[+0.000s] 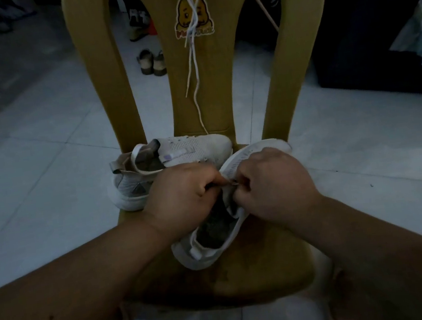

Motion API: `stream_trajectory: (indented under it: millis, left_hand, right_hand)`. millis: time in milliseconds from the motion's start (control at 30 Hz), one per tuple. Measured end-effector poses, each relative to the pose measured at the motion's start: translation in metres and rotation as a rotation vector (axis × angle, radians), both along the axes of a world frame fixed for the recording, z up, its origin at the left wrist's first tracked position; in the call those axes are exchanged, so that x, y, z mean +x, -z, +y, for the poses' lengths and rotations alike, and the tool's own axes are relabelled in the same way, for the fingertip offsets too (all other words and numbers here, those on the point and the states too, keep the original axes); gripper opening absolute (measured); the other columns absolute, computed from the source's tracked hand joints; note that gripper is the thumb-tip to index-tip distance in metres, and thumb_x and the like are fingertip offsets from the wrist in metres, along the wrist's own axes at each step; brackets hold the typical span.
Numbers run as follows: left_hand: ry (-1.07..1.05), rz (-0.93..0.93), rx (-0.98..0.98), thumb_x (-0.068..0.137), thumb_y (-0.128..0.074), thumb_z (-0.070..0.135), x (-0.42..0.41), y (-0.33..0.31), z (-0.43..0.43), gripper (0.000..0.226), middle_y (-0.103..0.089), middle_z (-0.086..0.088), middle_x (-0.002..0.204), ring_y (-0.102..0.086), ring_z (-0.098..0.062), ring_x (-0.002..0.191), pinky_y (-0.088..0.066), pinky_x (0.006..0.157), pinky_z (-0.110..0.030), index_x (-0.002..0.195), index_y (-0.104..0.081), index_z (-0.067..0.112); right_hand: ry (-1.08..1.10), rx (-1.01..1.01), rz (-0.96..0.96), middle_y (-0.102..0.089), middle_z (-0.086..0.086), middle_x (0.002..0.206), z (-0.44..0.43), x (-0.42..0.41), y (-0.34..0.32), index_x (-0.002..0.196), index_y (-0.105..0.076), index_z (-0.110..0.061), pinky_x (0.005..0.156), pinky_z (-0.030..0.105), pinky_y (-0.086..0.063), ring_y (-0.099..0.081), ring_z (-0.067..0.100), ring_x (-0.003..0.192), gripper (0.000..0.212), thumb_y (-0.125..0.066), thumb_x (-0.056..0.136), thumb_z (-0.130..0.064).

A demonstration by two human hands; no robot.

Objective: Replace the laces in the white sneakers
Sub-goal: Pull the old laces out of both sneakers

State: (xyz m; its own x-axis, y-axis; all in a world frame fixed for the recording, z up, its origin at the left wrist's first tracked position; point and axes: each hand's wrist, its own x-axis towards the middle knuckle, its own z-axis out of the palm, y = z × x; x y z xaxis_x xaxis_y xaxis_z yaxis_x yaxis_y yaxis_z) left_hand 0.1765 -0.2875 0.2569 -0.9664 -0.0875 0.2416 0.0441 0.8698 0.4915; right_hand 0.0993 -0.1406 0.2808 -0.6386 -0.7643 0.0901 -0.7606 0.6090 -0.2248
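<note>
Plastic chair (248,282) with two white sneakers on its seat. The left hand (181,191) and right hand (272,181), fingers curled, both pinch the upper edge of the near sneaker (217,251). The far sneaker (192,149) sits just behind it. White laces (192,62) hang down the chair back.

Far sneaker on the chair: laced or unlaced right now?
Unlaced. The far sneaker shows no lace across its upper, and white laces hang over the chair back.

A dim room in a home: pale floor tiles (37,124), a yellow plastic chair (102,66) bearing a cartoon sticker (181,14) at centre, sandals (145,60) on the floor behind it.
</note>
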Motion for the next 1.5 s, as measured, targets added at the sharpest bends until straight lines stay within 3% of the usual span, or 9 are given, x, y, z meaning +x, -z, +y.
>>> stream_trajectory:
  millis: [267,400,533,733,933,1167,1233,1367,1500]
  left_hand:
    - [-0.114,-0.036,0.071,0.088,-0.061,0.018,-0.002,-0.001,-0.005,0.017,-0.072,0.007,0.098,-0.064,-0.007,0.086,-0.055,0.078,-0.031,0.100,-0.072,0.023]
    - [-0.099,-0.049,0.054,0.089,-0.061,0.020,0.000,-0.002,-0.004,0.019,-0.071,0.006,0.101,-0.063,-0.008,0.090,-0.051,0.080,-0.024,0.104,-0.071,0.023]
    - [-0.079,-0.033,0.050,0.088,-0.061,0.019,-0.001,-0.001,-0.003,0.019,-0.072,0.006,0.099,-0.064,-0.008,0.087,-0.053,0.077,-0.024,0.103,-0.072,0.023]
    - [-0.109,-0.048,0.071,0.088,-0.062,0.019,0.000,-0.001,-0.005,0.019,-0.071,0.007,0.100,-0.063,-0.007,0.088,-0.052,0.078,-0.025,0.104,-0.071,0.023]
    - [-0.053,-0.042,0.025,0.088,-0.062,0.021,0.001,-0.001,0.000,0.017,-0.070,0.008,0.094,-0.056,-0.002,0.077,-0.049,0.073,-0.023,0.101,-0.071,0.027]
    - [-0.043,-0.008,0.010,0.086,-0.065,0.017,0.000,-0.001,0.001,0.015,-0.072,0.003,0.093,-0.065,-0.012,0.082,-0.053,0.077,-0.029,0.098,-0.073,0.021]
    - [-0.033,-0.008,0.011,0.086,-0.065,0.015,0.000,-0.001,-0.001,0.017,-0.073,0.002,0.093,-0.066,-0.013,0.083,-0.053,0.078,-0.029,0.099,-0.073,0.020]
    - [-0.099,-0.043,0.000,0.088,-0.063,0.019,0.000,0.001,-0.011,0.018,-0.072,0.005,0.099,-0.065,-0.010,0.088,-0.052,0.080,-0.025,0.102,-0.072,0.024]
    - [-0.128,-0.029,-0.016,0.086,-0.065,0.018,0.001,0.002,-0.015,0.017,-0.073,0.005,0.098,-0.064,-0.008,0.084,-0.045,0.075,-0.017,0.100,-0.073,0.023]
  right_hand:
    - [0.296,-0.351,-0.449,-0.060,-0.013,0.076,0.012,-0.003,0.014,0.075,-0.061,-0.031,0.057,0.014,-0.041,-0.057,0.005,0.071,0.010,-0.065,0.082,-0.024]
    - [0.028,-0.122,-0.203,-0.056,-0.009,0.101,0.007,-0.006,0.013,0.120,-0.064,-0.032,0.071,0.018,-0.033,-0.046,0.006,0.092,0.032,-0.062,0.088,-0.036]
    - [-0.041,-0.168,-0.025,-0.067,-0.002,0.092,0.003,-0.007,0.015,0.099,-0.075,-0.024,0.067,0.015,-0.029,-0.049,0.010,0.083,0.018,-0.059,0.092,-0.028]
    - [0.609,-0.755,-0.712,-0.066,-0.007,0.088,0.007,0.000,0.019,0.088,-0.065,-0.027,0.059,0.017,-0.041,-0.061,0.005,0.080,0.012,-0.054,0.094,-0.027]
    - [0.038,-0.141,-0.178,-0.056,-0.012,0.113,0.008,-0.008,0.017,0.123,-0.061,-0.032,0.086,0.021,-0.034,-0.047,0.008,0.106,0.040,-0.064,0.085,-0.041]
    - [-0.175,-0.119,0.217,-0.068,0.003,0.068,0.005,-0.015,0.022,0.073,-0.076,-0.020,0.052,0.037,-0.052,-0.063,0.024,0.059,0.011,-0.082,0.066,-0.015]
    - [-0.110,-0.114,0.154,-0.065,0.004,0.073,0.010,-0.011,0.025,0.078,-0.073,-0.015,0.061,0.036,-0.053,-0.062,0.023,0.067,0.018,-0.085,0.064,-0.016]
    - [0.484,-0.562,-0.223,-0.049,-0.008,0.077,0.029,-0.031,0.015,0.087,-0.055,-0.021,0.062,0.025,-0.035,-0.047,0.010,0.072,0.017,-0.044,0.099,-0.023]
    - [0.339,-0.468,-0.252,-0.055,-0.014,0.095,0.031,-0.027,0.004,0.102,-0.059,-0.026,0.072,0.019,-0.038,-0.051,0.005,0.088,0.012,-0.050,0.095,-0.030]
